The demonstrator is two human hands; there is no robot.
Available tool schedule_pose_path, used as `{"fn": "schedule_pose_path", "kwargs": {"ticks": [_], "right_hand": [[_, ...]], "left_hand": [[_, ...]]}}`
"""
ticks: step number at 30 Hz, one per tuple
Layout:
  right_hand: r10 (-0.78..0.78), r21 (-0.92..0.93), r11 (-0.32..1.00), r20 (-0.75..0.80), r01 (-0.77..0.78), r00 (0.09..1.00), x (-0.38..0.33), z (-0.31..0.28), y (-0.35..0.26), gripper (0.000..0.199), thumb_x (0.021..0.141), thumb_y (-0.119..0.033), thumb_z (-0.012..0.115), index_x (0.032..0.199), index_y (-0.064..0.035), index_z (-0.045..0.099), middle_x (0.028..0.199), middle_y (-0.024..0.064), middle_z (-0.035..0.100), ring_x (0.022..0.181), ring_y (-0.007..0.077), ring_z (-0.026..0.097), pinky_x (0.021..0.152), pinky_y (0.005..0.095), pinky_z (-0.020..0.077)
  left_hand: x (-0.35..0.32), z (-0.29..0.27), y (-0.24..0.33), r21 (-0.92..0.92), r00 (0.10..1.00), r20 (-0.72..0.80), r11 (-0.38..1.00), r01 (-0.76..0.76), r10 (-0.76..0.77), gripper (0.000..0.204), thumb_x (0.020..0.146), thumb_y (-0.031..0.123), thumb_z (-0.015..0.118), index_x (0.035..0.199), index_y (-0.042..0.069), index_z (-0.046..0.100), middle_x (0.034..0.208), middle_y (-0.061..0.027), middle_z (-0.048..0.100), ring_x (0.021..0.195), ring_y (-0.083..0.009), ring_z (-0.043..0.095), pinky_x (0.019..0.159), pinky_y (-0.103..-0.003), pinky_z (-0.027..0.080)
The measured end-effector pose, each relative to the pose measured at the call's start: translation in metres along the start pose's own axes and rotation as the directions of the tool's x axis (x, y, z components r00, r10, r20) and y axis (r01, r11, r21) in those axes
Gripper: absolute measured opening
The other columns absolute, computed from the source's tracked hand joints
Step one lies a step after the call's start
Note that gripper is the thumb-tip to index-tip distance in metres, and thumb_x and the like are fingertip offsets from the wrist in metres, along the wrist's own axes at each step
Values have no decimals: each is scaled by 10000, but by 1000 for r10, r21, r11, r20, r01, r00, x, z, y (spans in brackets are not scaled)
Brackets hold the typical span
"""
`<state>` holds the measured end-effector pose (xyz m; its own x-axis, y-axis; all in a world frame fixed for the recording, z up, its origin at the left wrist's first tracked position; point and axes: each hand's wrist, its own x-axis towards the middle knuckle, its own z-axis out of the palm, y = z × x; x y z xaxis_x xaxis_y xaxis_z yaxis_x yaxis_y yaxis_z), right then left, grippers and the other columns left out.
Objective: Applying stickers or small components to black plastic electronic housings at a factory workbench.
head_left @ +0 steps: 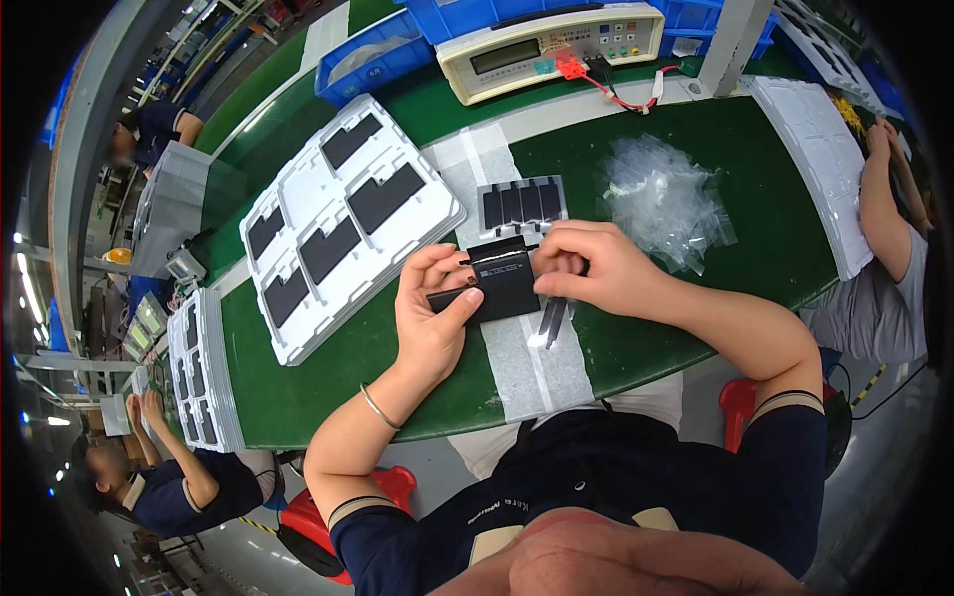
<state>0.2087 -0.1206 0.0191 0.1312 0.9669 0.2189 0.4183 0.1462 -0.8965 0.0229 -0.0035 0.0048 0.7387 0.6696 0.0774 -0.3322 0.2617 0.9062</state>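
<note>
A flat black L-shaped battery (505, 286) is held over the paper strip at the table's middle. My left hand (429, 310) grips it from the left, thumb on its face. A dark strip with a shiny edge (497, 250) lies along its far edge. At the battery's right edge, my right hand (586, 263) is closed with curled fingers; what they pinch is hidden. Just beyond is a sheet of black adhesive strips (521, 205). Near my right fingers, a clear piece with dark strips (554, 323) lies on the paper strip (537, 372).
White trays (328, 214) with black batteries stand stacked at left. A heap of clear film pieces (664, 199) lies right. At the back are a beige tester (552, 50) with red leads and a blue bin (373, 60). Co-workers sit on both sides; more white trays (815, 164) lie far right.
</note>
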Motion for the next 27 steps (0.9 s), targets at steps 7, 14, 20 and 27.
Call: {"fn": "schedule_pose_path", "kwargs": {"ticks": [7, 14, 20, 27], "right_hand": [[143, 429, 885, 114, -178, 983, 5, 25, 7, 162, 805, -60, 635, 938, 10, 575, 895, 20, 530, 835, 88, 526, 769, 243, 436], [153, 411, 894, 98, -180, 983, 5, 25, 5, 148, 795, -101, 654, 869, 11, 591, 769, 8, 569, 687, 49, 506, 617, 215, 418], [45, 279, 958, 59, -59, 997, 5, 25, 7, 170, 779, -130, 670, 849, 9, 601, 725, 12, 531, 640, 70, 481, 575, 224, 396], [17, 232, 973, 20, -21, 1000, 2, 28, 6, 192, 764, -138, 683, 775, 16, 568, 699, 23, 506, 617, 88, 475, 563, 232, 396]], "left_hand": [[-8, 3, 11, 317, 991, 132, 947, -43, 0, 406, 763, -65, 606, 1135, 26, 471, 1008, -69, 537, 933, -142, 526, 856, -266, 421], [-5, -5, 6, 266, 978, 206, 963, -45, -11, 102, 872, 15, 523, 940, -36, 579, 897, -63, 539, 821, -115, 510, 752, -238, 410], [-5, -8, 4, 306, 980, 198, 951, -54, -8, 92, 880, 42, 524, 881, -29, 581, 857, -59, 542, 787, -107, 509, 717, -231, 405], [-9, -5, -1, 273, 979, 190, 954, -128, 77, 62, 861, 23, 540, 851, -20, 584, 828, -50, 536, 757, -101, 504, 684, -221, 404]]}}
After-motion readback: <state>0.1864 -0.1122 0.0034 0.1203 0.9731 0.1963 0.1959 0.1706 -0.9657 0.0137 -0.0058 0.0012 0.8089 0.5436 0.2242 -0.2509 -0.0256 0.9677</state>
